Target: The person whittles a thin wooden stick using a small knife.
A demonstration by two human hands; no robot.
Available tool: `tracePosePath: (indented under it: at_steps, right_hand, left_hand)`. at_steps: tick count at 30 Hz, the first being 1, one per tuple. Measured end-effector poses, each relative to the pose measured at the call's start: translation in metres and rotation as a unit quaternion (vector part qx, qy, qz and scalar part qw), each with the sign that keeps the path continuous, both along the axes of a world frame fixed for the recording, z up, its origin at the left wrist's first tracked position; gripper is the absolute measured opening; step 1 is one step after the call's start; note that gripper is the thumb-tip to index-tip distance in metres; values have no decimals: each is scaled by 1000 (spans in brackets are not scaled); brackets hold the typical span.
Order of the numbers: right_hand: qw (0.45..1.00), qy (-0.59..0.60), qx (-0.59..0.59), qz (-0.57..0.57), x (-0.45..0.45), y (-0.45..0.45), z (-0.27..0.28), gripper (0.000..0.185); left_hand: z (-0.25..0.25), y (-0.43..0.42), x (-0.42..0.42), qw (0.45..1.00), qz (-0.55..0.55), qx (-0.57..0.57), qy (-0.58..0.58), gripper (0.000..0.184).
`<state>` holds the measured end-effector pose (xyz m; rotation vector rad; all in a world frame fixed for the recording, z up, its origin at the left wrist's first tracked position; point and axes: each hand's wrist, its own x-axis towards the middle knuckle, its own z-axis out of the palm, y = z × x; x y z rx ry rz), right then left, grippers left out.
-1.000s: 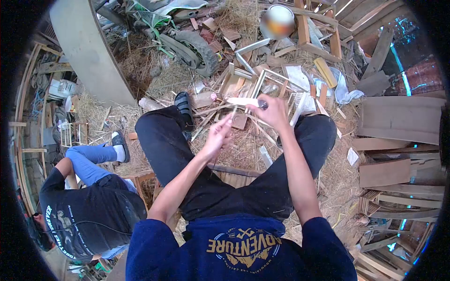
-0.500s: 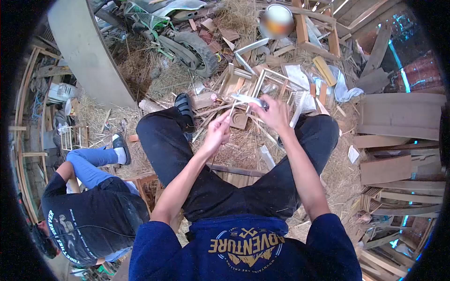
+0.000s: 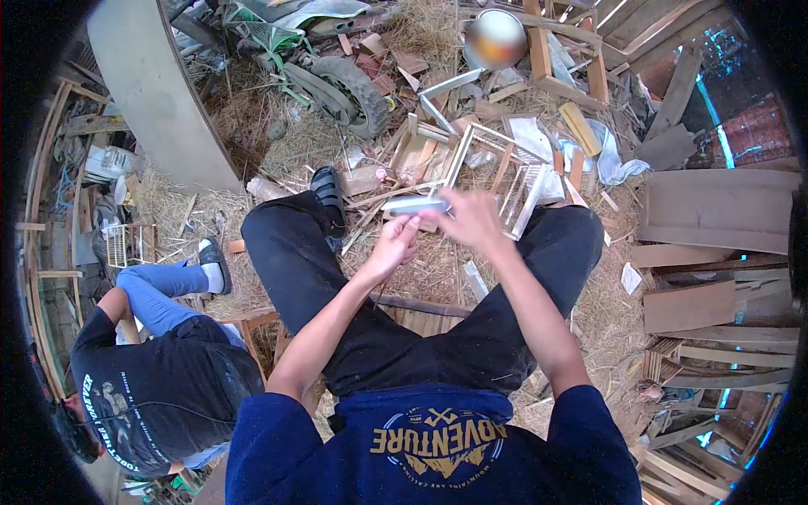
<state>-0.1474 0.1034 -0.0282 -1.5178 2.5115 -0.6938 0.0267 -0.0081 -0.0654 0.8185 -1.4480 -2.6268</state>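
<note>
My left hand (image 3: 396, 246) is closed in a pinch on a thin wooden stick, which is mostly hidden behind the fingers and blade now. Just to its right, my right hand (image 3: 473, 220) is wrapped round a knife (image 3: 412, 204) with a broad silvery blade. The blade lies nearly level, pointing left across the tip of my left hand; motion blurs it and my right fingers. Beyond the hands, small slatted wooden frames (image 3: 459, 160) rest on the straw-covered ground among wood offcuts.
Another person (image 3: 168, 379) sits close on my left. A curved panel (image 3: 156, 93) and a tyre (image 3: 358, 97) are ahead to the left. A round bucket (image 3: 495, 40) stands at the far side. Boards (image 3: 690, 307) are stacked on my right.
My right hand has moved left and slightly down, carrying the knife across the stick to my left hand. My left hand has stayed nearly in place, and the stick's upper end is now covered.
</note>
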Motion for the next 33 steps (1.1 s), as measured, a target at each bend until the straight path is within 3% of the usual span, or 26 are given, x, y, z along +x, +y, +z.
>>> tracePosePath:
  at_steps: [2,4,7,10,11,14,19,24,30,33]
  right_hand:
    - [994,-2,66,-86,-35,6,20,47]
    - [969,-64,-34,-237,-61,8,1,49]
    - [972,-8,-36,-231,-66,16,8,50]
    - [973,-85,-37,-212,-36,14,14,47]
    - [981,-50,-33,-183,-34,15,0,45]
    - [987,-103,-21,-124,-18,8,14,51]
    - [980,-181,-30,-70,-17,0,4,46]
    - [982,-182,-48,-8,-3,-8,-8,41]
    - [962,-250,-62,88,13,-16,-18,38]
    - [963,-211,-89,140,18,-17,-22,39]
  left_hand:
    - [11,-3,0,999,11,-15,37,25]
    - [17,-4,6,999,10,-29,40,25]
    - [15,-1,12,999,-7,-36,13,26]
    - [10,-8,2,1000,22,-18,10,26]
    - [8,-9,-2,1000,28,3,10,25]
    - [12,-8,-10,999,15,40,11,24]
    - [12,-7,-8,999,25,22,11,24]
    - [5,-11,-10,997,55,-52,-12,22]
    - [-9,-21,-8,999,37,21,9,12]
    - [-5,-17,-10,997,68,24,10,11]
